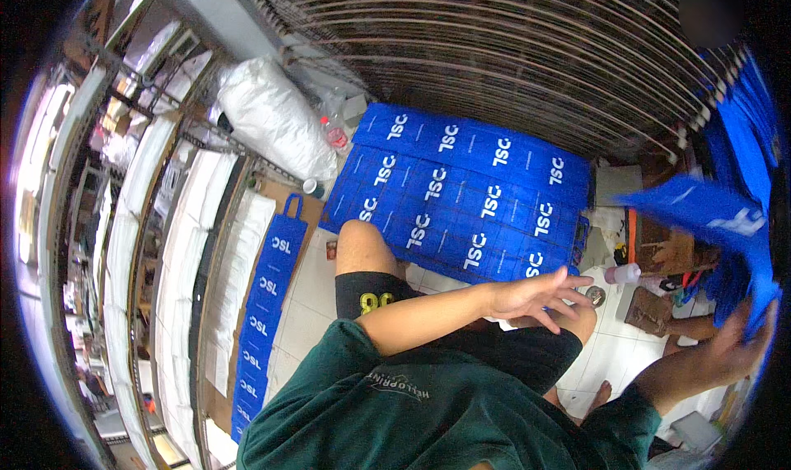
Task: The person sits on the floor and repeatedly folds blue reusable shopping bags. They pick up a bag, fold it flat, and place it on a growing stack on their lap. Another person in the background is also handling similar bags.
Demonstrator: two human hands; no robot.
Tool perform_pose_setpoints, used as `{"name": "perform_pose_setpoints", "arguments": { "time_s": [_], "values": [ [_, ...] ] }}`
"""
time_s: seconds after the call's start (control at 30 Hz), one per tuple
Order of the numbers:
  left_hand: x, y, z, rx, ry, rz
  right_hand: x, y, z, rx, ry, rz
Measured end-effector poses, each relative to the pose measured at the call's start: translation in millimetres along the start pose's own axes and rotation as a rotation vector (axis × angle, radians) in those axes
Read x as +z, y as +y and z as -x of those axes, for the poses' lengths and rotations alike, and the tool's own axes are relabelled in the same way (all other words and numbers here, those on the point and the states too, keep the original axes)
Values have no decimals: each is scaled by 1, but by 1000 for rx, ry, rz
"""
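My left hand (540,297) is open, its fingers spread over my bent knee, and nothing is in it. At the far right, my right hand (737,342) is closed on a blue printed tote bag (700,210), which is blurred by motion and hangs at a tilt. More blue bags (741,124) hang above and behind it along the right edge. In front of my legs, flat blue bags with white print lie in neat overlapping rows, forming a wide pile (457,194). A narrow row of blue bags (259,326), one handle loop showing, lies at my left.
A large wire rack (494,33) rises behind the pile. White-stacked shelves (177,247) line the left side. Beyond the pile's left corner are a white sack (268,116) and a red-capped bottle (334,132). A translucent container (622,273) and a round tin (595,294) are near my knee.
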State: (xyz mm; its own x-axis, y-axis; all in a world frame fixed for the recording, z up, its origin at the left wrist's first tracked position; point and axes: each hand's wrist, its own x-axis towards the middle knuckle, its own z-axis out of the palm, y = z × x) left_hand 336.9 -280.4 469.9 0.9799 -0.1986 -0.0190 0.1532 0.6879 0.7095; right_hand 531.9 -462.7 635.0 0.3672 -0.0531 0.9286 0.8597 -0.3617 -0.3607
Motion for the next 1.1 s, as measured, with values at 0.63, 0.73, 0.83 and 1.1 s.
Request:
{"name": "perform_pose_setpoints", "arguments": {
  "time_s": [0.63, 0.73, 0.83, 1.1],
  "values": [
    [-294, 60, 275, 186, 1274, 293, 227, -150, 365, 1452, -1443, -550],
    [-387, 45, 304, 147, 1501, 222, 299, -154, 443, 1800, -1412, -271],
    [-414, 66, 328, 199, 1521, 172, 357, -182, 479, 1684, -1522, -446],
    [-504, 46, 379, 474, 1515, 101, 428, -229, 554, 1661, -1317, -767]
  ]
}}
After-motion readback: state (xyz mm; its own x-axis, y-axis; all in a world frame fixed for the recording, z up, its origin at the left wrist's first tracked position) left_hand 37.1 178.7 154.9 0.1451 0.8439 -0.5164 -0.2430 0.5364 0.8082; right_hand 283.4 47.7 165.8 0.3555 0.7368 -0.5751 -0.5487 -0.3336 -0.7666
